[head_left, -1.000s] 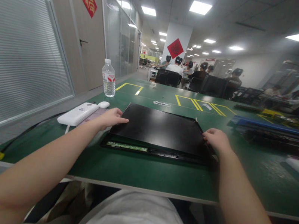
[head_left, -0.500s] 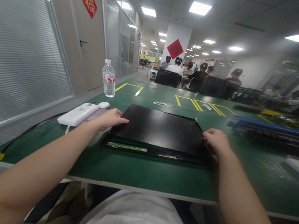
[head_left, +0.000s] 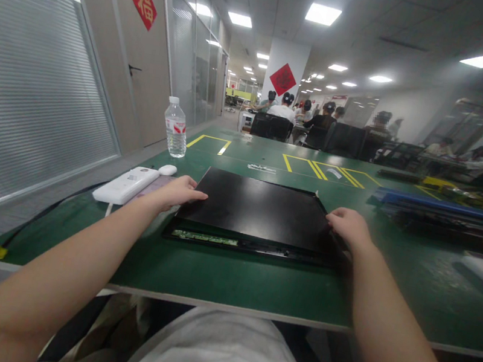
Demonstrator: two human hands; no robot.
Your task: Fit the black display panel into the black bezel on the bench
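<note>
This looks like a big office room where people also build or fix things. It has bright, flat, white ceiling lights, a tall glass wall with pale stripy blinds, a light brown door with a red paper diamond on it, and people sitting far back near black chairs. The long green table has yellow tape lines, and a strip of green circuit board shows beside a flat black panel.

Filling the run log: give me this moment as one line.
left hand: holding left edge of black display panel; right hand: holding its right edge; green circuit board: exposed along near side; water bottle: upright
</note>
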